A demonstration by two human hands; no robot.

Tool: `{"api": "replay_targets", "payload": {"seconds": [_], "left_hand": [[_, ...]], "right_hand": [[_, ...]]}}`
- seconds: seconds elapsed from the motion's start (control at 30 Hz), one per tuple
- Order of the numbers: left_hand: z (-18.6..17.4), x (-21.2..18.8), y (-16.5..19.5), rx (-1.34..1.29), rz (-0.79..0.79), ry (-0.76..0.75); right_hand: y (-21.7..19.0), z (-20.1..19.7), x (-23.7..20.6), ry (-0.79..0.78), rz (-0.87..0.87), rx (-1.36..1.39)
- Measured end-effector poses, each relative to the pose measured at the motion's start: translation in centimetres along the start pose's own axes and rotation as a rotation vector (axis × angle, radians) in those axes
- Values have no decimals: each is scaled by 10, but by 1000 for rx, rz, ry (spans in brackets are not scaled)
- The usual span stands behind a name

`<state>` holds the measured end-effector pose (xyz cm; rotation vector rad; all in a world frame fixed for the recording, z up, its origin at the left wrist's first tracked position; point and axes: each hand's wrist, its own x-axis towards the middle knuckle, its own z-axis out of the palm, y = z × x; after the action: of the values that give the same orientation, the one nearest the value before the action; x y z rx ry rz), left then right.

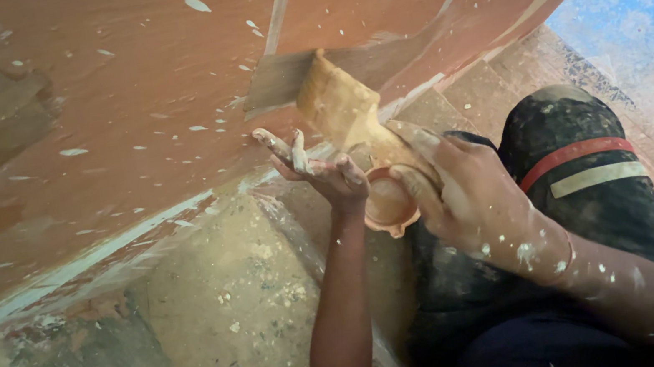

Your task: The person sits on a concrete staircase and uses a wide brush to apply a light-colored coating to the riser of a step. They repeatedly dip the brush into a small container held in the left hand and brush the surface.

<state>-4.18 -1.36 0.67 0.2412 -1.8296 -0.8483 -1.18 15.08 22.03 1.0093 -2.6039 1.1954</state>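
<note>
The right hand (pixel 463 191) is clamped on the handle of a putty-covered scraper (pixel 338 106), its blade flat against the sloping orange wall (pixel 121 93), while the left hand (pixel 325 171), fingers spread, rests just beside to steady it.

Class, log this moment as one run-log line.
right hand: grips putty-caked scraper against reddish-brown wall | left hand: open, fingertips at wall | floor: dusty, spattered

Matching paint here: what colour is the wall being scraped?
Reddish-brown wall, flecked with white spots; head view.
</note>
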Motion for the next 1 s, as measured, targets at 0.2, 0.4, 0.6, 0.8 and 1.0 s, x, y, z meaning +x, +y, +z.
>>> {"api": "replay_targets", "payload": {"seconds": [0.2,0.4,0.6,0.8,1.0], "left_hand": [[6,-7,-7,-96,-14,10],[12,-23,-28,49,40,-4],[13,-42,-47,194,65,-8],[9,-42,-42,171,-29,-35],[8,-40,-39,169,-66,-43]], "right_hand": [[-20,-8,-3,-96,108,198],[-8,-20,-16,-74,27,273],[47,-9,-12,-41,149,167],[105,-6,-20,25,276,100],[139,-9,-27,48,415,-43]]}}
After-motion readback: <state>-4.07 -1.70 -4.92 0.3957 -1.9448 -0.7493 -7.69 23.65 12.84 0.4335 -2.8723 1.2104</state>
